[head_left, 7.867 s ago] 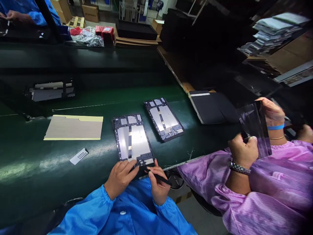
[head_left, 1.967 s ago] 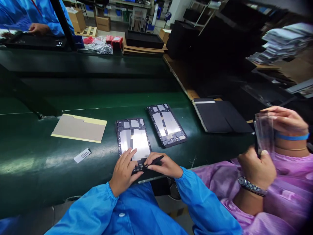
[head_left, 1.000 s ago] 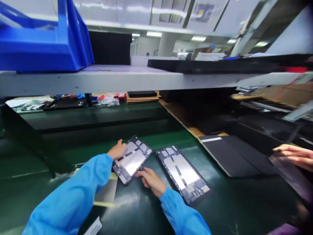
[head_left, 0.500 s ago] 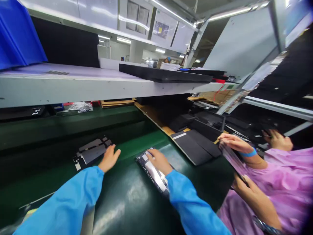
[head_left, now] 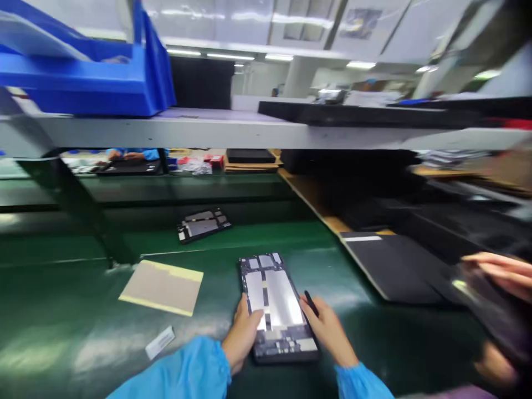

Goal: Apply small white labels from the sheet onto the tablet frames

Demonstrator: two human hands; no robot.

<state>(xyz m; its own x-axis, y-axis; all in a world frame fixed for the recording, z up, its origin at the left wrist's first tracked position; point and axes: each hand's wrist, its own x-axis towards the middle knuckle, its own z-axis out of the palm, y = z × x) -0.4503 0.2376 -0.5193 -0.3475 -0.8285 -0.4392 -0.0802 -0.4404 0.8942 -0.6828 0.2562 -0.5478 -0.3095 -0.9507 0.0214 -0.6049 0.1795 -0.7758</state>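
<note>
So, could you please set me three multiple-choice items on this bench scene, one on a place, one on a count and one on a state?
1. Where does the far tablet frame lie?
A. on the green belt, away from both hands
B. on the upper shelf
C. under the tan sheet

2. How many tablet frames lie on the belt?
A. one
B. two
C. four

3. What does the right hand hold?
A. nothing
B. a white label
C. a thin black tool

Answers: 1 A, it lies alone up the belt; 2 B, the far one plus the near tablet frame between the left hand and the right; 3 C, the tool sticks up from its fingers.
</note>
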